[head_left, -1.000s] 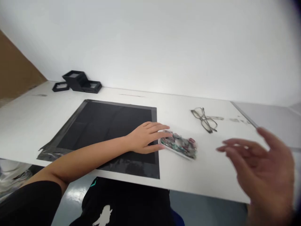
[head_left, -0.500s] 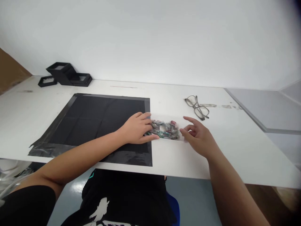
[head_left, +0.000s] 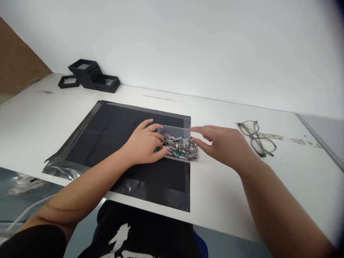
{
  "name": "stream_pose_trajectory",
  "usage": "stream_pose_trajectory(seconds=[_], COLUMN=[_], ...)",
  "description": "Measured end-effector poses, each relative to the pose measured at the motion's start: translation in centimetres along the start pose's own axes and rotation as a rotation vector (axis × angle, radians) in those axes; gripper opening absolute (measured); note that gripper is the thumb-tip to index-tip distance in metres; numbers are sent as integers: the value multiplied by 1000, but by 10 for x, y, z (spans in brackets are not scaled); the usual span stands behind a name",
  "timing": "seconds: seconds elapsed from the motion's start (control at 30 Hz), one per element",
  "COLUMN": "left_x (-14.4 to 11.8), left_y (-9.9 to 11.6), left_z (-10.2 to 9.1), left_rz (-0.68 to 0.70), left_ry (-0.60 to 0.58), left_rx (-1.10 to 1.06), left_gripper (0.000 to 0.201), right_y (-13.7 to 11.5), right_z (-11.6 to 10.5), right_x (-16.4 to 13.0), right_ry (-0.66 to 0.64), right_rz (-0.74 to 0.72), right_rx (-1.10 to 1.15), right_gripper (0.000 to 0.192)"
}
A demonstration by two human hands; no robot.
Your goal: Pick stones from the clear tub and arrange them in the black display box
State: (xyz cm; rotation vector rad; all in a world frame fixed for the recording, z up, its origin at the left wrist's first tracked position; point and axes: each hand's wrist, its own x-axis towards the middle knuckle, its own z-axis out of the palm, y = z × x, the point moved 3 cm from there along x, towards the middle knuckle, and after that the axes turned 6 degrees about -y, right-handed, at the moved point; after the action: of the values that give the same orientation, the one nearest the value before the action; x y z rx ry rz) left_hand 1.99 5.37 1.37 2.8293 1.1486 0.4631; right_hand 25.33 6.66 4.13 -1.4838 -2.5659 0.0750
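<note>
A clear plastic box (head_left: 174, 128) holds many small shiny pieces (head_left: 180, 146), silvery, green and reddish, whose exact kind I cannot make out. It straddles the right edge of a black mat (head_left: 113, 125). My left hand (head_left: 145, 141) grips the box's left end, with fingers over the far side and thumb along the near side. At the opposite end is my right hand (head_left: 215, 139), its index finger and thumb stretched out and apart by the rim. It is slightly blurred, so light contact with the box is hard to judge.
Folded-out eyeglasses (head_left: 256, 138) lie on the white table (head_left: 220, 186) to the right. Several black open-topped boxes (head_left: 88, 75) sit at the back left against the white wall. Clear tape borders the mat. A grey panel (head_left: 322, 132) lies at the far right.
The plastic box has shifted left, from beside the mat onto its right edge, with my left hand on it. My right hand has followed to its right end. The view has turned left.
</note>
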Motion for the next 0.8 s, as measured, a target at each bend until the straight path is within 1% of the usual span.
stream_pose_trajectory(seconds=[0.03,0.1,0.2,0.27,0.37,0.47,0.53,0.63,0.7,0.8], left_x=[0,-1,-3,-3,-4,-4,-3,-3,-3,-3], left_y=[-1,-3,-4,-5,-4,0,5,13,15,13], left_z=[-1,-3,-5,-6,-6,-7,-9,-15,-17,-14], left_rz=[-11,-22,-13,7,26,32,38,52,66,57], left_ry=[-6,-34,-91,-132,-185,-200,-184,-122,-96,-114], left_rx=[-3,-22,-67,-106,-161,-172,-146,-83,-49,-13], left_gripper=[32,29,29,30,28,27,28,29,30,36], right_y=[-3,-7,-11,-12,-11,-8,-8,-11,-15,-19], right_z=[3,10,21,26,30,33,34,34,34,33], right_x=[5,13,24,29,33,34,35,37,37,38], right_ry=[-52,-142,-268,-318,-345,-367,-369,-382,-407,-447], right_rz=[-54,-111,-144,-149,-165,-168,-165,-184,-194,-185], right_rx=[-3,5,10,-19,-52,-34,-23,-7,13,38], right_gripper=[26,23,19,17,17,19,25,33,33,30])
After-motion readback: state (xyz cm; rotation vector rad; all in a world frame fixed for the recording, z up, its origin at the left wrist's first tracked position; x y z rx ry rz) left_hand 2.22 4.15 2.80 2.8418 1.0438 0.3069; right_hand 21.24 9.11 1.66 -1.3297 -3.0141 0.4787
